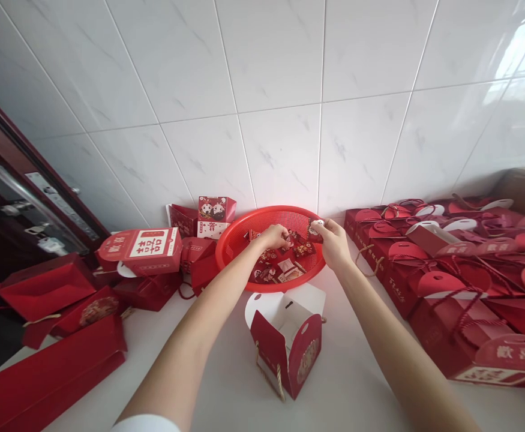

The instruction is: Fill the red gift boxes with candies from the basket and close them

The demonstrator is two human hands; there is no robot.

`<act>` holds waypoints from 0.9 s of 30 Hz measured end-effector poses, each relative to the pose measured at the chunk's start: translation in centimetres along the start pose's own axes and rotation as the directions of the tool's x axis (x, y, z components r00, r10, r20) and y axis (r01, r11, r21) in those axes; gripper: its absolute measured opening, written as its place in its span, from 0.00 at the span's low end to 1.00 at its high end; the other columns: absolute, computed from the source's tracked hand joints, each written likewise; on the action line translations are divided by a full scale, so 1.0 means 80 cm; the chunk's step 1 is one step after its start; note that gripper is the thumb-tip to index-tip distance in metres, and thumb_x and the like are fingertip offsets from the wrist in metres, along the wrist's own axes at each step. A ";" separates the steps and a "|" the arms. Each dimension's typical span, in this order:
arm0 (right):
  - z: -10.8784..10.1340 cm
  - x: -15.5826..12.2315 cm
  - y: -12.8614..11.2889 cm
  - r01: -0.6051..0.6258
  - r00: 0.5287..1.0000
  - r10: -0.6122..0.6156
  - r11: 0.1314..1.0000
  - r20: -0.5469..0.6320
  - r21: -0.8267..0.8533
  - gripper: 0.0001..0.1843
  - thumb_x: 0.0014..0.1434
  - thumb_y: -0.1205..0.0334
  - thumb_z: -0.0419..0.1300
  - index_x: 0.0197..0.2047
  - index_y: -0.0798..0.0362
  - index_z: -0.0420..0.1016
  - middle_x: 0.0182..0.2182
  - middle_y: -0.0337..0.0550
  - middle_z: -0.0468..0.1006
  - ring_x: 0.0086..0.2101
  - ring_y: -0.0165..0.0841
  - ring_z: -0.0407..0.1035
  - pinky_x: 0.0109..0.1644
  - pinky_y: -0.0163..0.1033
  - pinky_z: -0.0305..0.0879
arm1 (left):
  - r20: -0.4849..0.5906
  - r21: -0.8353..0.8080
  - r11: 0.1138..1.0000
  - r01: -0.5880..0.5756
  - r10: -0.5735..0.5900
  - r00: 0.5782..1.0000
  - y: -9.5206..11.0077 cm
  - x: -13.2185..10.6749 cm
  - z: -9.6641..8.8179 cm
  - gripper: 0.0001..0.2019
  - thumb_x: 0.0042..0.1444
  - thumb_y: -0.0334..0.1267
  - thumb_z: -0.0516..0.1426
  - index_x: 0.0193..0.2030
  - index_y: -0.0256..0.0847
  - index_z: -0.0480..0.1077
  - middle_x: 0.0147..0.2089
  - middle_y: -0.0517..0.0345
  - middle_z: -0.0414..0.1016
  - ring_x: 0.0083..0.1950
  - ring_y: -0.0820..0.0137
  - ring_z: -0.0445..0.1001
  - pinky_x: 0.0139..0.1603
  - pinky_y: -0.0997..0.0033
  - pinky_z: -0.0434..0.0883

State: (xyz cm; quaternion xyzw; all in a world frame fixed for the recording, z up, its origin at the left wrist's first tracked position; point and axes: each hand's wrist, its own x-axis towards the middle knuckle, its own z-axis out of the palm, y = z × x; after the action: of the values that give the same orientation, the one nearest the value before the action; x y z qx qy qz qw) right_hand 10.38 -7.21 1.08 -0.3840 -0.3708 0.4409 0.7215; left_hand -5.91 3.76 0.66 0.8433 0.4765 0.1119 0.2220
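Observation:
A round red plastic basket [239,237] stands on the white floor against the tiled wall, with several small red candy packets [284,267] in it. My left hand [275,237] reaches into the basket, fingers curled on a small red packet. At the basket's right rim my right hand [334,243] pinches a small red and white packet [315,228]. An open red gift box [287,348] with a rope handle stands on the floor between my forearms, its white flaps up.
Rows of closed red gift boxes [446,264] fill the floor on the right. Open red boxes [215,216], a red and white carton [147,249] and flat red bags [46,288] lie on the left. A dark door [14,204] stands at far left.

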 end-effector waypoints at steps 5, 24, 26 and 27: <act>0.000 -0.002 -0.002 -0.001 1.000 0.001 1.000 0.005 -0.002 0.15 0.40 0.52 0.70 0.27 0.52 0.73 0.24 0.36 0.75 0.28 0.30 0.67 0.35 0.38 0.65 | -0.010 -0.040 0.999 -0.021 0.021 1.000 0.001 -0.002 -0.001 0.11 0.44 0.40 0.65 0.20 0.40 0.69 0.24 0.63 0.72 0.30 0.70 0.68 0.31 0.70 0.62; -0.003 0.001 0.002 0.002 1.000 -0.002 1.000 -0.010 -0.013 0.16 0.40 0.51 0.70 0.25 0.52 0.72 0.23 0.36 0.74 0.26 0.30 0.66 0.33 0.38 0.65 | -0.134 -0.316 0.929 -0.195 0.160 0.978 0.029 -0.015 -0.024 0.10 0.50 0.30 0.62 0.41 0.36 0.75 0.47 0.49 0.81 0.49 0.63 0.77 0.53 0.62 0.73; -0.003 0.001 0.002 -0.002 1.000 0.002 1.000 -0.011 -0.012 0.16 0.40 0.51 0.70 0.26 0.52 0.72 0.23 0.36 0.75 0.27 0.31 0.67 0.34 0.38 0.66 | -0.129 -0.289 0.935 -0.204 0.173 0.976 0.028 -0.020 -0.029 0.10 0.51 0.28 0.61 0.42 0.37 0.74 0.49 0.50 0.80 0.52 0.63 0.76 0.55 0.63 0.73; -0.002 0.000 0.001 -0.003 1.000 0.003 1.000 -0.009 -0.011 0.16 0.40 0.51 0.70 0.26 0.52 0.72 0.23 0.36 0.75 0.27 0.31 0.67 0.34 0.38 0.66 | -0.113 -0.269 0.942 -0.200 0.176 0.978 0.026 -0.024 -0.030 0.11 0.51 0.28 0.60 0.42 0.38 0.74 0.50 0.50 0.79 0.53 0.63 0.76 0.55 0.64 0.72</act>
State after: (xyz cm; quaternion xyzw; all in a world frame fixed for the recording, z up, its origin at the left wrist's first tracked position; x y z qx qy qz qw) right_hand 10.50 -7.19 0.92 -0.3906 -0.3694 0.4381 0.7204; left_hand -6.30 1.84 3.84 0.8395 0.3825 0.2355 0.3058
